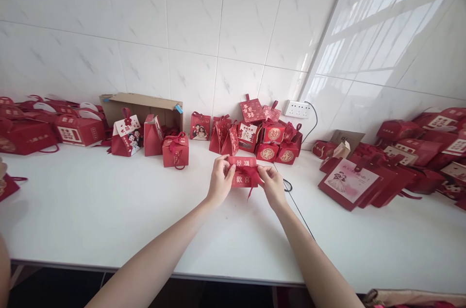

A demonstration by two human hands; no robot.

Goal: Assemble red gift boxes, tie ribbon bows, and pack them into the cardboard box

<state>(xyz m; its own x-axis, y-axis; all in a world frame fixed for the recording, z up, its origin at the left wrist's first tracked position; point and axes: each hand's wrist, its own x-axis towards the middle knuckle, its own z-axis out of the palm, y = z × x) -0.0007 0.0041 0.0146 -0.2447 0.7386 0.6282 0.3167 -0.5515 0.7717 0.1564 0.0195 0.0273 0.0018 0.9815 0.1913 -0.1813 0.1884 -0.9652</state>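
Note:
A small red box [239,180] with light Chinese characters is at the middle of the white table, between both hands. A dark red ribbon [250,170] crosses its top in a bow, with one tail hanging down the front. At the box's left side, my left hand [221,179] is closed, thumb and fingers pinching near the ribbon's left part. On the right, my right hand [271,184] is closed too, its thumb and fingertips pinching the ribbon's right part beside the box.
Finished red boxes [175,151] stand along the tiled wall, near a cardboard box [141,100]. Red bags [351,184] and piled boxes lie at the right. A power strip [297,109] has a black cable. At the left edge, part of another person's hand [3,170] shows near a red box.

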